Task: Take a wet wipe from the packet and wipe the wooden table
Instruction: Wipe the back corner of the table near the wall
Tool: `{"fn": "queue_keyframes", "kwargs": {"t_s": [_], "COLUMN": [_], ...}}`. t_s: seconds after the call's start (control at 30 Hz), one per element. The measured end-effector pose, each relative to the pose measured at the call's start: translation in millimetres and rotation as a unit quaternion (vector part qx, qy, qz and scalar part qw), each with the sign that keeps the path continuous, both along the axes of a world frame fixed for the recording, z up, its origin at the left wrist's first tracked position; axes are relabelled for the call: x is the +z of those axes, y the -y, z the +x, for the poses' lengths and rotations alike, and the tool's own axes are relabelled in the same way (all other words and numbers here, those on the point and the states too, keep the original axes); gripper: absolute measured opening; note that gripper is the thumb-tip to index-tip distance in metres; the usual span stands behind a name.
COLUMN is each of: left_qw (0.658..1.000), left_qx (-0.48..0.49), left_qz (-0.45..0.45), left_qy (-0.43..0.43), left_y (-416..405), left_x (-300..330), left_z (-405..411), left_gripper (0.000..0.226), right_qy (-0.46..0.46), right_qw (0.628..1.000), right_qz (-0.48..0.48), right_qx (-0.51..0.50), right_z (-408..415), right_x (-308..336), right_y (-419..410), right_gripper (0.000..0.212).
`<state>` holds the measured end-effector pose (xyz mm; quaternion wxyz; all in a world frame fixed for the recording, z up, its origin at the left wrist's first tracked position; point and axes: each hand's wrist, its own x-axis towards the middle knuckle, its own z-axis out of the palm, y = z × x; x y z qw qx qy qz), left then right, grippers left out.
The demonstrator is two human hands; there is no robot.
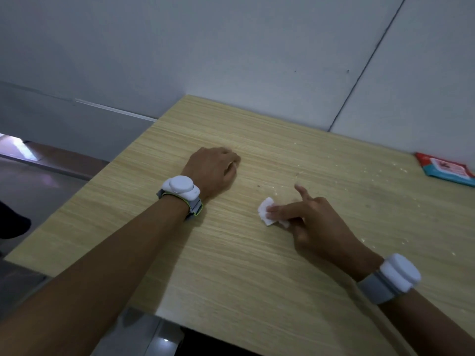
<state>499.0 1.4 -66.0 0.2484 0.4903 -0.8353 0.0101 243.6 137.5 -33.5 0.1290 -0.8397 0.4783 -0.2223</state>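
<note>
The right hand (308, 217) presses a small folded wet wipe (267, 210) flat on the wooden table (231, 265) under two straight fingers (282, 209), while its index finger lifts clear and points away from the body. The wipe lies under and just beyond those fingertips, to the hand's left. To wipe well, the whole pad of wipe should probably stay under the fingers, with even downward pressure and overlapping strokes; the pale crumbs (370, 173) scattered beyond and to the right of this hand look like the area most in need of passes, gathered toward one spot rather than spread. The wipe packet (447, 170) sits far beyond the right hand, near the wall. The left hand (213, 170) rests knuckles-up on the table, fingers curled under and grasping nothing visible, likely steadying the body. Both forearms reach out low over the tabletop, each wrist wearing a white band device (180, 187).
</note>
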Motion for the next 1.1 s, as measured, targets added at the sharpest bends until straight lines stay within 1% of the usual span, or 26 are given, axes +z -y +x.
{"fn": "queue_keyframes", "kwargs": {"t_s": [0.07,0.13,0.2,0.3,0.4,0.5,0.57,0.67,0.73,0.8,0.83,0.87,0.93,1.0,1.1], "left_qw": [0.999,0.996,0.995,0.995,0.997,0.998,0.997,0.997,0.998,0.997,0.996,0.996,0.996,0.995,0.995], "left_qx": [0.054,0.091,0.100,0.092,0.050,-0.031,-0.053,-0.047,-0.031,-0.019,-0.018,-0.016,-0.015,-0.013,-0.013], "left_qz": [0.007,0.013,0.013,0.023,0.025,0.034,0.047,0.052,0.059,0.075,0.082,0.086,0.090,0.094,0.098], "left_qy": [0.006,0.019,0.018,-0.020,-0.059,-0.046,-0.034,-0.022,0.003,0.019,0.022,0.023,0.023,0.023,0.021], "left_y": [0.7,-0.8,-3.3,-1.4,-2.5,-3.1,-1.8,0.5,1.5,3.0,3.5,4.3,5.8,5.6,6.2], "left_x": [0.3,0.0,-3.0,-7.1,-8.0,-8.7,-9.3,-10.9,-11.5,-11.8,-12.3,-12.6,-13.1,-13.2,-13.5], "left_z": [-13.8,-31.5,-38.5,-32.8,-29.7,-34.3,-36.1,-36.9,-39.3,-41.0,-41.2,-40.5,-39.1,-39.6,-40.8], "left_gripper": [0.029,0.028,0.027,0.025,0.027,0.034,0.038,0.043,0.047,0.051,0.052,0.053,0.054,0.056,0.055], "right_qy": [0.014,0.019,0.010,0.013,0.018,0.026,0.031,0.019,0.013,0.025,0.029,0.032,0.043,0.028,0.007], "right_qw": [0.997,0.994,0.997,0.999,0.995,0.995,0.998,0.999,0.997,0.991,0.991,0.992,0.998,1.000,0.999], "right_qz": [-0.006,-0.010,-0.010,0.028,0.056,0.049,0.032,0.013,0.018,0.032,0.036,0.036,0.026,0.010,0.012], "right_qx": [-0.070,-0.103,-0.076,0.020,0.076,0.077,0.052,0.036,0.078,0.124,0.129,0.115,0.047,0.005,0.049], "right_z": [-6.3,-6.3,1.8,7.1,-6.8,-28.3,-37.1,-28.9,-21.9,-27.3,-34.6,-42.9,-54.6,-54.2,-53.3], "right_x": [-3.8,-5.6,-8.0,-9.1,-7.3,-6.0,-5.9,-9.9,-15.7,-17.7,-15.9,-12.9,-7.2,-7.7,-15.7], "right_y": [0.0,1.4,0.3,-6.7,-12.6,-16.8,-17.6,-25.4,-37.7,-46.8,-47.2,-44.1,-37.9,-38.6,-46.1], "right_gripper": [0.048,0.048,0.048,0.051,0.050,0.050,0.051,0.051,0.051,0.050,0.048,0.047,0.050,0.053,0.058]}}
